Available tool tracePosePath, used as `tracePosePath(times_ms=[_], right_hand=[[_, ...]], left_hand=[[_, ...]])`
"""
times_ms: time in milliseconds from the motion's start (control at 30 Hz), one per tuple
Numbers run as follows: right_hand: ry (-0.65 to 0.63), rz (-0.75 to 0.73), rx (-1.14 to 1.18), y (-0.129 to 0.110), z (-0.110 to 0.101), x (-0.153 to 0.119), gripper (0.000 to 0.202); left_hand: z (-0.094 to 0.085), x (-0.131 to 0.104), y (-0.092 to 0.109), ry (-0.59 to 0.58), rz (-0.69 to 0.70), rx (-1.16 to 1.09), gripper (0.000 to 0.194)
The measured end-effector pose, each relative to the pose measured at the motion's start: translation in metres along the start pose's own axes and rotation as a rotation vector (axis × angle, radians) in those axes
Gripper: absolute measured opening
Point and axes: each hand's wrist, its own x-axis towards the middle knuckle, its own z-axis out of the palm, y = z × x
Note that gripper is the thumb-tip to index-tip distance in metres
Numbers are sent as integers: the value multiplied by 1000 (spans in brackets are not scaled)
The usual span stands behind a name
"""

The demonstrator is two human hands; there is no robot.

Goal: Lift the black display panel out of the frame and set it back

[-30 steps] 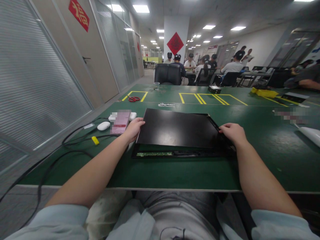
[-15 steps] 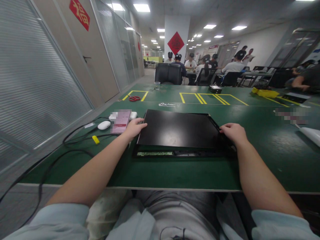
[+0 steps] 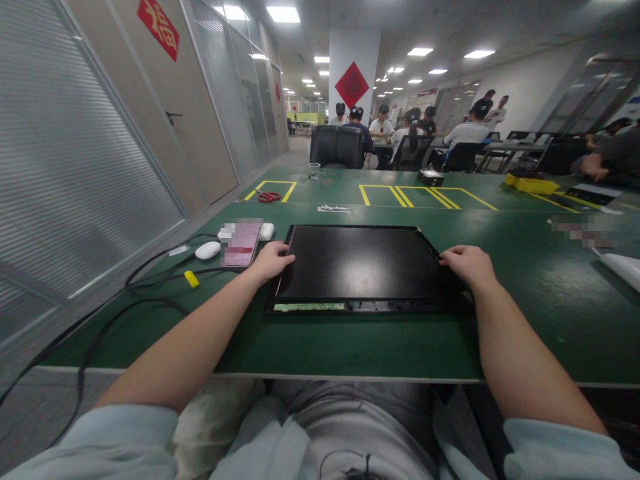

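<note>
A black flat screen panel (image 3: 345, 263) lies level inside a shallow black frame (image 3: 380, 307) on the green table. A strip of green circuit board (image 3: 310, 307) shows along the frame's near edge. My left hand (image 3: 273, 261) is closed at the panel's left edge, thumb resting on top and the other fingers at the outer side. At the opposite edge, my right hand (image 3: 467, 261) has thumb and fingers pinched together on the panel's right side. The undersides of both grips are hidden.
Left of the panel lie a phone (image 3: 242, 243), a white mouse-like object (image 3: 207, 251), black cables (image 3: 165, 270) and a yellow tag (image 3: 191, 279). Farther back are red scissors (image 3: 269, 197), small white pieces (image 3: 334, 209), a clear cup (image 3: 314, 171) and a dark box (image 3: 431, 178). People sit beyond.
The screen panel has come down from a raised, tilted pose and now sits flat within the frame. My left hand has lowered slightly with it; my right hand has hardly moved.
</note>
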Motion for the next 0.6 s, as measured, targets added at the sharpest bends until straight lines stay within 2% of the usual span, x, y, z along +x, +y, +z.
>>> tracePosePath(times_ms=[333,600], right_hand=[[14,32,121,2,0,1,13],[-24,79,149,-4,-5,-3,14]], left_hand=[[0,-5,6,-15,-38,-62,20],[0,-5,9,15,-109,-108,28]])
